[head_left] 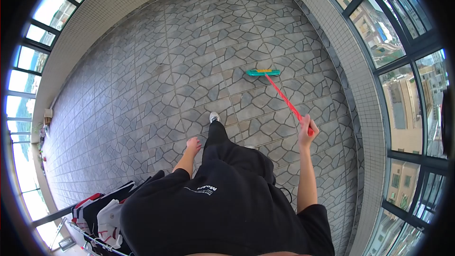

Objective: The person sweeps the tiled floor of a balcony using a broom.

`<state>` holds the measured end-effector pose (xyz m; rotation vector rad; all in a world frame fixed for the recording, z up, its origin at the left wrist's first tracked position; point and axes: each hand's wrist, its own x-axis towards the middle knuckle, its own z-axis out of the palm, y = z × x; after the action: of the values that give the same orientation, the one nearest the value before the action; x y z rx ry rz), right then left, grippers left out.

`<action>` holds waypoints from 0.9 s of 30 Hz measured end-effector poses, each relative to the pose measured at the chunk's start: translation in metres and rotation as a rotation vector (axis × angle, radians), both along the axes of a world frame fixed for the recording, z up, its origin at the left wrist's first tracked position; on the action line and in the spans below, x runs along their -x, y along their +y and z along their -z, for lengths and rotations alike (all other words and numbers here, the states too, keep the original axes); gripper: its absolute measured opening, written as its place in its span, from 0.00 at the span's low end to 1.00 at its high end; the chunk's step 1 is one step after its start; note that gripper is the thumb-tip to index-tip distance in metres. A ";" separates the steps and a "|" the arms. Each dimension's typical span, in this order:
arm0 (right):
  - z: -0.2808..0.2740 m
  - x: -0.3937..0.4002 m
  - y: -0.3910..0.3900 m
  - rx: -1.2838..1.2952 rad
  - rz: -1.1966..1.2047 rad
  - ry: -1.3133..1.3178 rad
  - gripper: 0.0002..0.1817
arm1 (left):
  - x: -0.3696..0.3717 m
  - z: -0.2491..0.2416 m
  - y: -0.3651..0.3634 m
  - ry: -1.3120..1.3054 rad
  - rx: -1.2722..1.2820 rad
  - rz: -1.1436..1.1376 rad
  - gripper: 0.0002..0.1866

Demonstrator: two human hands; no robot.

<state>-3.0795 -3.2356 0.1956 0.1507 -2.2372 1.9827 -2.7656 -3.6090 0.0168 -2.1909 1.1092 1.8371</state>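
A push broom with a red handle (pixel 284 98) reaches forward from my right hand (pixel 308 131), whose fingers are wrapped round the handle near its end. The broom's green head (pixel 264 73) with yellow bristles is away from me, over the patterned stone floor (pixel 199 57). On the left, my left hand (pixel 193 144) hangs beside my leg, away from the broom. Its fingers look slightly bent and apart, with nothing in them.
Clothes (pixel 110 218) hang on a rack at the lower left. A low tiled wall (pixel 362 80) with windows above curves along the right, and another (pixel 71 57) along the left. Small pots stand by the far left wall. My white shoe (pixel 214 117) is ahead.
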 end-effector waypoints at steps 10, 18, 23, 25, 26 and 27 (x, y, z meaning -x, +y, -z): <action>-0.167 -0.025 0.043 -0.020 0.025 -0.121 0.24 | 0.071 0.057 -0.026 0.082 0.300 0.976 0.21; -0.157 0.014 -0.032 0.097 0.091 0.093 0.25 | 0.112 0.090 -0.099 0.193 0.352 1.139 0.22; -0.155 0.050 -0.117 0.108 0.038 0.075 0.24 | 0.106 0.051 -0.154 0.270 0.189 0.672 0.19; -0.152 0.067 -0.147 0.134 0.008 0.062 0.23 | 0.089 0.042 -0.175 0.321 0.191 0.490 0.18; -0.154 0.076 -0.162 0.121 -0.003 0.043 0.23 | 0.078 0.043 -0.184 0.308 0.197 0.417 0.17; -0.156 0.085 -0.175 0.105 -0.017 0.028 0.23 | 0.065 0.047 -0.194 0.299 0.200 0.339 0.16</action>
<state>-3.1645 -3.4106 0.3514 0.1848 -2.1156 2.0876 -2.8305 -3.8035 -0.0305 -1.7033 1.6675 2.0072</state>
